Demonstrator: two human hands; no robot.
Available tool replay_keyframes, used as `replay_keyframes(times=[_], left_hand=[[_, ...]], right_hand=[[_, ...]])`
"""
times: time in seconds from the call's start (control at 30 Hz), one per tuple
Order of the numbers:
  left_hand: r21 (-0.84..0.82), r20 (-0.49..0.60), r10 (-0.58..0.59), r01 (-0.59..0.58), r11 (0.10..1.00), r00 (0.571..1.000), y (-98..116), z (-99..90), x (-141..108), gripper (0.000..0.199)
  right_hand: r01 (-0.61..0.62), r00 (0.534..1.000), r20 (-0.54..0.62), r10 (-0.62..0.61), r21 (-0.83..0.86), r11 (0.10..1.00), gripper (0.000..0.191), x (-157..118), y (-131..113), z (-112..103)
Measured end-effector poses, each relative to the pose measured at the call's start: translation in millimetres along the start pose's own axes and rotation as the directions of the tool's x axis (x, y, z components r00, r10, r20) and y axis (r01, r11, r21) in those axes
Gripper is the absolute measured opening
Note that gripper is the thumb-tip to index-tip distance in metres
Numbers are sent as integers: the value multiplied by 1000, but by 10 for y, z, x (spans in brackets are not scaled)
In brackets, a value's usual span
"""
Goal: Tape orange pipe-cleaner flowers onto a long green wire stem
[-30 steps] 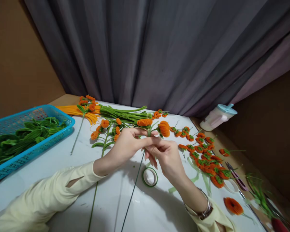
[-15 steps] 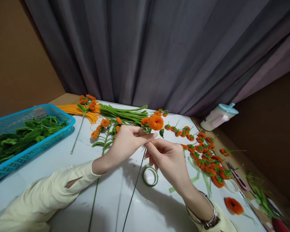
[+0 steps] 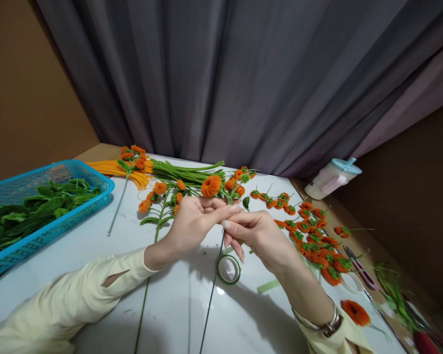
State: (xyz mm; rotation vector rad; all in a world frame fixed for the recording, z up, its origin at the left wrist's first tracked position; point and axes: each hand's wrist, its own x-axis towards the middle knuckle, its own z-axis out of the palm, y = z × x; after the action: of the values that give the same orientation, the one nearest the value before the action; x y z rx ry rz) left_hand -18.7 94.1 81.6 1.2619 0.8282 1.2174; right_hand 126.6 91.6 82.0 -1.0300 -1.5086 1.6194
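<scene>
A dark thin stem (image 3: 211,302) with orange fuzzy flowers (image 3: 211,186) at its top stands between my hands. My left hand (image 3: 203,220) pinches it just under the blooms, thumb on top. My right hand (image 3: 260,236) closes thumb and forefinger on the same stem, touching the left fingertips. A roll of green tape (image 3: 229,269) lies on the white table just below my hands. Left of them lies a finished-looking sprig (image 3: 162,214) with orange flowers and green leaves on a long stem.
A blue basket (image 3: 105,192) of green leaves is at the left. Green stems (image 3: 184,172) and orange strips (image 3: 107,168) lie behind. Many small orange flowers (image 3: 317,246), scissors (image 3: 361,269) and a loose flower (image 3: 355,313) are at right, a lidded cup (image 3: 332,179) behind.
The stem and its blooms have turned, so one flower now shows at the left and others at the right. The stem's lower end has swung right. My right forearm has shifted slightly right.
</scene>
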Motion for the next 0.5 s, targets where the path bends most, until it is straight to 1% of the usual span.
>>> replay_keyframes(times=[0.07,0.17,0.23,0.3,0.37,0.5], left_hand=[[-29,16,-14,14,999,1000,1,-11,5,20],[-77,95,-18,26,997,995,-31,-45,30,21],[-117,155,-17,36,993,988,-68,-71,51,24],[-140,195,-24,52,989,981,-98,-95,67,24],[-131,213,-25,54,990,977,-110,-112,74,23],[-22,227,0,5,1000,974,-90,-115,66,24]], right_hand=[[20,998,50,-22,40,999,31,8,20,-27],[37,993,110,-51,125,992,28,43,73,-60],[45,990,126,-63,145,988,26,73,112,-78],[63,990,115,-80,140,988,24,94,138,-91],[71,989,117,-89,143,987,22,104,146,-99],[67,986,137,-90,166,984,22,94,118,-104]])
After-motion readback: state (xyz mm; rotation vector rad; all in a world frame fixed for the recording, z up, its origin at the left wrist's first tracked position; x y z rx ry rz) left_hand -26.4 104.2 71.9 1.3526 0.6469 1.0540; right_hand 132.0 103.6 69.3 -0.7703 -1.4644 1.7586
